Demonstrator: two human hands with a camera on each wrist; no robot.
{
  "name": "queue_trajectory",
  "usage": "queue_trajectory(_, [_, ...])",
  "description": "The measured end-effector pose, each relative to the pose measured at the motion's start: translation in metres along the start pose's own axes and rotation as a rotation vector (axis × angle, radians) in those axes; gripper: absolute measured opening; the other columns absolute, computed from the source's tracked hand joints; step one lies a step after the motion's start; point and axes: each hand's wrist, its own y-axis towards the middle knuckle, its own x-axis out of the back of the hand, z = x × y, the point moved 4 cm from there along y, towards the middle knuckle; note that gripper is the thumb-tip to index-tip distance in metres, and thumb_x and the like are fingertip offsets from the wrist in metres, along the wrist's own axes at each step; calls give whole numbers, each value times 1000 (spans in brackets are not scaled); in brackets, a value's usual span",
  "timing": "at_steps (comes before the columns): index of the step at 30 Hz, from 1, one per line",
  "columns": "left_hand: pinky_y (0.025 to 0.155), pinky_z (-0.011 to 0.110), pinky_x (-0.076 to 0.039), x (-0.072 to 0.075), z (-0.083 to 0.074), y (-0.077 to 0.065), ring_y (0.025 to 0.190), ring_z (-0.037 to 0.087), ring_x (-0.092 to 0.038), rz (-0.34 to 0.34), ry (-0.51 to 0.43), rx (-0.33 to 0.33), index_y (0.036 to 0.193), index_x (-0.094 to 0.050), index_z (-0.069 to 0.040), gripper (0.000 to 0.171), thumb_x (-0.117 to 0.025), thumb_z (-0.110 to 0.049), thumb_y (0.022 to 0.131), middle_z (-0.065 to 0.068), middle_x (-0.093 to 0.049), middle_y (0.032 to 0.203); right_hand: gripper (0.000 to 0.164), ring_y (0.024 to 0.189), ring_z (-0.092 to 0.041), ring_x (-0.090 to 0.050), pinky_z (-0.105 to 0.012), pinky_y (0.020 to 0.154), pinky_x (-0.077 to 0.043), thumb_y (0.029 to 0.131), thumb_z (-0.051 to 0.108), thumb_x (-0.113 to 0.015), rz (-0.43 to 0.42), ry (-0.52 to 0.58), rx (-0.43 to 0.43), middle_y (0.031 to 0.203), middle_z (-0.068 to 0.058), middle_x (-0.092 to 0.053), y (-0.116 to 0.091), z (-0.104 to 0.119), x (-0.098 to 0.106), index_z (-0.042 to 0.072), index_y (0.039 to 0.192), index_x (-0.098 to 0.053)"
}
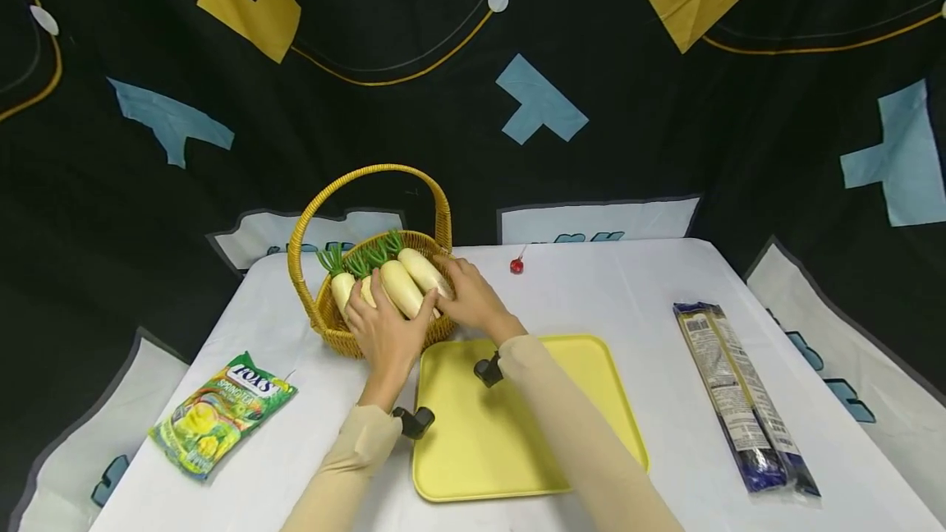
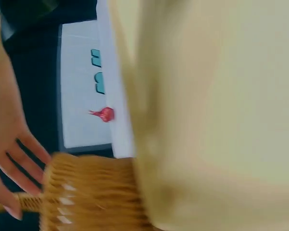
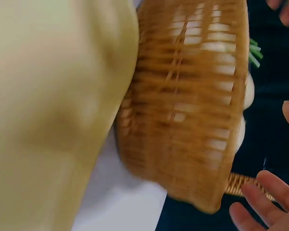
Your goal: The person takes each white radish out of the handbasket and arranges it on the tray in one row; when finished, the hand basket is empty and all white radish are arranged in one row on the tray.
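Note:
A wicker basket with a tall arched handle holds several white radishes with green tops. My left hand lies over the front of the basket, fingers spread across the radishes. From the right, my right hand reaches to the rightmost radish, its fingertips at the basket's rim. The left wrist view has the right hand's fingers loosely extended beside the wicker. The right wrist view shows the basket's slatted side close up, with fingers apart near its rim.
Just before the basket lies a yellow tray, partly under the forearms. A green snack bag is at left. Long dark packets lie at right. A small red round thing with a thin stem sits near the back edge.

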Motion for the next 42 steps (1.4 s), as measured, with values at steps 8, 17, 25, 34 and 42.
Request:
queue_trajectory(8, [89, 49, -25, 12, 45, -26, 111, 40, -25, -73, -26, 153, 142, -24, -14, 102, -65, -66, 65, 25, -24, 127, 65, 114, -25, -52, -38, 89, -47, 86, 37, -58, 60, 173, -25, 133, -10, -42, -4, 19, -20, 20, 141, -29])
queue_trajectory(17, [87, 50, -27, 11, 58, -32, 116, 42, -19, 0, -112, 242, 142, -21, -14, 107, -73, -60, 62, 23, -13, 134, 67, 114, -22, -51, -38, 90, -46, 84, 35, -62, 101, 116, -51, 130, -9, -46, -1, 24, -30, 22, 141, -29])
queue_trajectory(25, [91, 58, -31, 9, 61, -35, 125, 50, -16, 109, -163, 337, 143, -19, -13, 109, -69, -66, 61, 29, 1, 141, 65, 112, -22, -54, -35, 89, -48, 83, 28, -65, 112, 111, -78, 130, -10, -49, 6, 26, -31, 18, 139, -34])
queue_trajectory(34, [97, 62, -29, 6, 64, -35, 127, 54, -21, 217, -147, 357, 144, -10, -13, 112, -60, -73, 64, 28, 9, 147, 62, 94, -16, -55, -29, 80, -47, 80, 30, -68, 116, -31, -78, 117, -5, -55, 12, 32, -37, 18, 134, -43])
queue_trajectory(42, [93, 63, -32, 6, 64, -35, 124, 56, -26, 246, -123, 371, 144, -9, -14, 108, -62, -69, 67, 29, 9, 147, 63, 97, -19, -58, -32, 77, -51, 77, 34, -70, 114, -179, -113, 121, -5, -53, 15, 36, -40, 21, 133, -44])
